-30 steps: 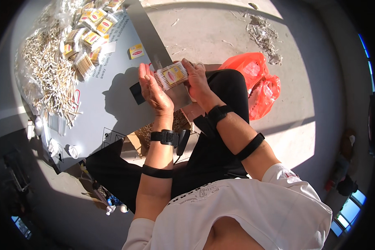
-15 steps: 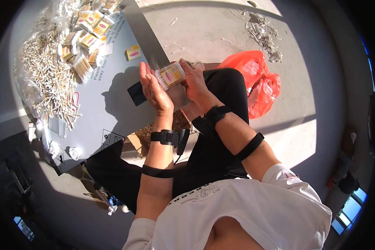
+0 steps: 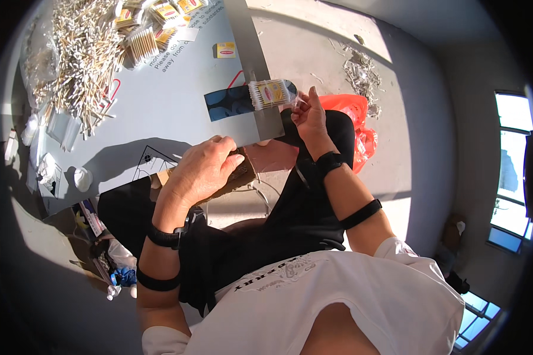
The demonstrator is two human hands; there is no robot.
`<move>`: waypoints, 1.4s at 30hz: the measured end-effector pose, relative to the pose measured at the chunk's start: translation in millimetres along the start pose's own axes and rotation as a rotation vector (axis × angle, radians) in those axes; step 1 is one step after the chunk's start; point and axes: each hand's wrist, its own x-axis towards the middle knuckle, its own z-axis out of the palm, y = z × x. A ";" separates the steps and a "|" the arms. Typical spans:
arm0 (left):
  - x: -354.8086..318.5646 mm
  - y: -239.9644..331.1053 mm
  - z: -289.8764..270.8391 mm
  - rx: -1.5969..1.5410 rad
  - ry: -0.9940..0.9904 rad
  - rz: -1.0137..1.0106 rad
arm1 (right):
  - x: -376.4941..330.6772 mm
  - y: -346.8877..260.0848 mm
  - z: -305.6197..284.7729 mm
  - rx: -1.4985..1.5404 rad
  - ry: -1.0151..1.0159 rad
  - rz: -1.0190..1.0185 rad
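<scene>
At the table's right edge, a clear packet of cotton swabs point(image 3: 270, 94) with a yellow card inside rests across a dark glossy strip point(image 3: 228, 104). My right hand point(image 3: 311, 118) is at the packet's right end, its fingers closed on the loose clear plastic there. My left hand point(image 3: 200, 168) is apart from the packet, over the table's near edge. Its fingers are curled, and whatever may be inside them is hidden. A small yellow card point(image 3: 225, 50) lies flat on the grey table point(image 3: 183, 112), beyond the strip.
A large heap of loose cotton swabs point(image 3: 86, 59) spreads over the table's left side, with filled packets point(image 3: 166, 12) behind. Crumpled white pieces point(image 3: 83, 178) lie near the front corner. A cardboard box point(image 3: 237, 180) stands below the edge. A red plastic bag point(image 3: 367, 139) lies beyond my knee.
My left hand has let go of the packet and drawn back toward the table's near edge, its fingers curling. The packet now lies on the dark strip, with my right hand at its end.
</scene>
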 end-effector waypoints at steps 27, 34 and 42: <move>-177.2 -130.5 -52.8 -0.626 0.046 0.205 | -62.4 25.6 42.0 -0.680 0.405 0.116; -177.6 -135.7 -50.4 -0.667 0.032 0.271 | -60.0 38.8 45.5 -0.657 0.482 -0.015; -177.0 -134.1 -53.5 -0.583 0.041 0.288 | -58.7 45.2 45.0 -0.686 0.506 -0.105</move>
